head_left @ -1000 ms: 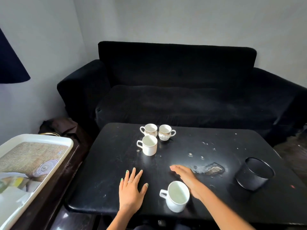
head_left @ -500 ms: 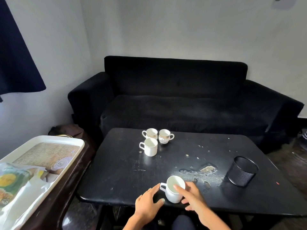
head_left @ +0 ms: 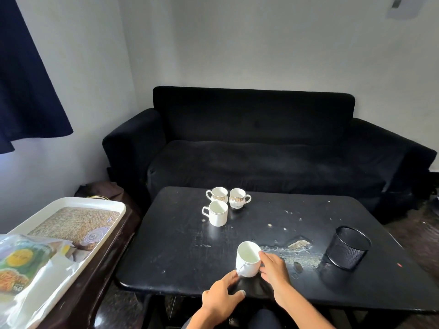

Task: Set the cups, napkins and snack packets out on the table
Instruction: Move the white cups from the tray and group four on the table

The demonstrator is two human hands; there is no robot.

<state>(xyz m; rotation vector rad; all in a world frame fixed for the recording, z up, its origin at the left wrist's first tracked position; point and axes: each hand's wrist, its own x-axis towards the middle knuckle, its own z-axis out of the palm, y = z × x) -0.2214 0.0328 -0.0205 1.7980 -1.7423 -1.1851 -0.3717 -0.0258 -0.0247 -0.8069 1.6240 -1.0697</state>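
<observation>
Steadying a plain white ceramic cup (head_left: 248, 259) at our black table's (head_left: 175, 252) near edge.
Our right hand (head_left: 274, 269) touches its right side, fingers loosely curled; our left hand (head_left: 222, 296), open, fingertips its handle.

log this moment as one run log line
stage: placing cup | right hand: on near cup | left hand: at its handle | three cups at far side | snack packets on tray

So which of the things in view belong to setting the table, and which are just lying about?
Job: four white ceramic cups; green snack packet and white napkins on the white tray.

Lying about: black mesh pot, black sofa, blue curtain.
</observation>
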